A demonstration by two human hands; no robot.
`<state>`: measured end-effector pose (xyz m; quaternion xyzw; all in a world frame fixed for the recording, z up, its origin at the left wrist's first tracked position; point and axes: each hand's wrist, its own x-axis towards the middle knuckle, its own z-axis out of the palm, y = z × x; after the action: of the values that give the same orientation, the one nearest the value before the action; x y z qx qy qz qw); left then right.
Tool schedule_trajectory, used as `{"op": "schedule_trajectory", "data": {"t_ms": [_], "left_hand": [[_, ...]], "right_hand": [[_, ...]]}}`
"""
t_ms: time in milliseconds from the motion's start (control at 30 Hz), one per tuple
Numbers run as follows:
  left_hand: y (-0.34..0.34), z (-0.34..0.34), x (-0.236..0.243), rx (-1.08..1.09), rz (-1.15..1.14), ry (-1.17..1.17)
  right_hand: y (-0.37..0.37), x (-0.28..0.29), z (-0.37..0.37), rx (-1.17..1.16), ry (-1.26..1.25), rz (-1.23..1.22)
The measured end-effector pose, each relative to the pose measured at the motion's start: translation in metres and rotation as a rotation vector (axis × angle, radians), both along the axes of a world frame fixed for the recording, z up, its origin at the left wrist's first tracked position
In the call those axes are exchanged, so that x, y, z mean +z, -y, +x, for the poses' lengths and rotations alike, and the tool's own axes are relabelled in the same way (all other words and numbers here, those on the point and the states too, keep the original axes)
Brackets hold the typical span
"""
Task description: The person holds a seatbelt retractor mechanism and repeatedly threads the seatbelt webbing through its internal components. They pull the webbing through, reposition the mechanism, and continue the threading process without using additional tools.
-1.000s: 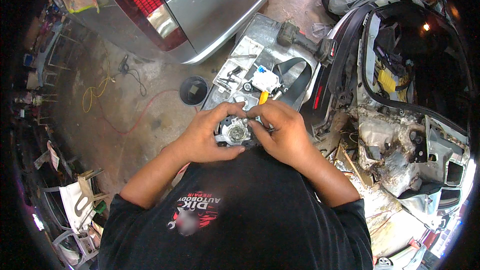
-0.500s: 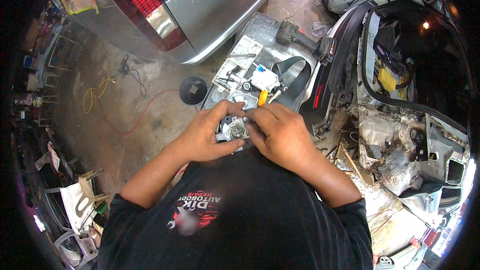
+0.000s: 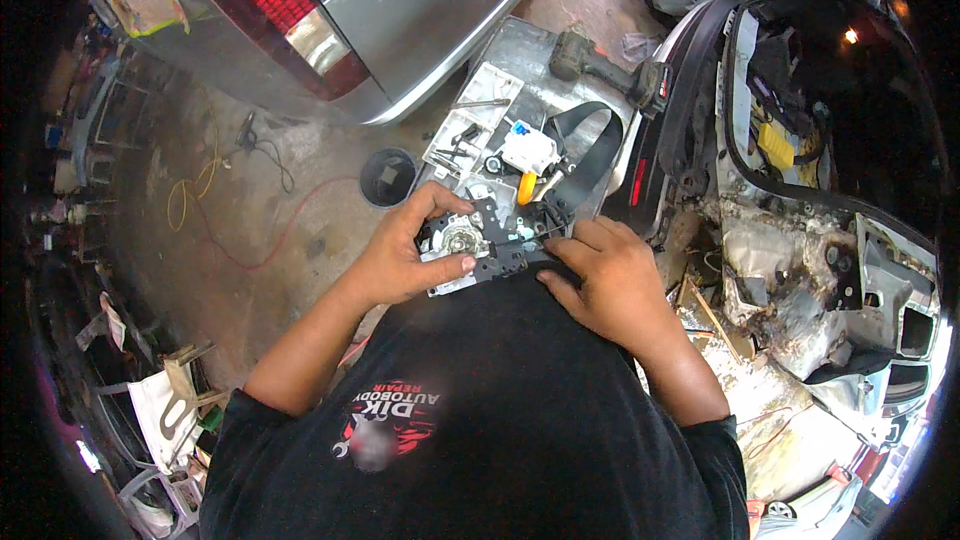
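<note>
My left hand [image 3: 400, 250] grips the left side of a silver and black mechanism [image 3: 462, 240] with a round wheel, thumb along its near edge and fingers over the far one. To its right, my right hand [image 3: 605, 275] has curled fingers by a thin dark piece at the mechanism's right side; what they hold is partly hidden. Just beyond lies a white plastic housing [image 3: 530, 152] with a blue connector and a yellow tube-shaped part [image 3: 526, 188]. A looped black webbing strap [image 3: 598, 175] rests beside the housing.
Under these parts is a grey metal work surface [image 3: 520, 50], bearing a white tray [image 3: 490, 90] with small parts and a cordless power tool [image 3: 610, 75]. A dark bucket [image 3: 387, 178] stands on the floor at left. A silver vehicle [image 3: 420, 30] is ahead, a stripped car body [image 3: 780, 240] right.
My right hand has drawn away to the right from the wheel, uncovering the mechanism's black right part. My left hand keeps its hold, shifted slightly left.
</note>
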<state>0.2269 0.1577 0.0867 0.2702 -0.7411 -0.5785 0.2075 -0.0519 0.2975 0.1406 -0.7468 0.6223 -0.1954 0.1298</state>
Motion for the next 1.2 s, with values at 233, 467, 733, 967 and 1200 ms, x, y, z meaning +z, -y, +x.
{"op": "schedule_trajectory", "data": {"t_ms": [233,467,733,967,1200], "left_hand": [[-0.001,-0.003,0.003,0.001,0.062,0.017],[-0.004,-0.004,0.005,0.003,-0.02,-0.015],[-0.006,0.005,0.009,-0.032,-0.075,0.041],[-0.008,0.004,0.005,-0.046,-0.074,0.015],[-0.005,0.006,0.005,-0.055,-0.091,0.039]], "right_hand": [[-0.001,-0.017,-0.017,-0.077,0.03,-0.006],[-0.007,-0.023,-0.016,-0.158,0.125,-0.023],[-0.012,-0.029,-0.067,-0.422,0.153,-0.097],[-0.011,-0.035,-0.059,-0.376,0.212,-0.002],[-0.009,-0.03,-0.037,-0.202,0.198,-0.018]]}}
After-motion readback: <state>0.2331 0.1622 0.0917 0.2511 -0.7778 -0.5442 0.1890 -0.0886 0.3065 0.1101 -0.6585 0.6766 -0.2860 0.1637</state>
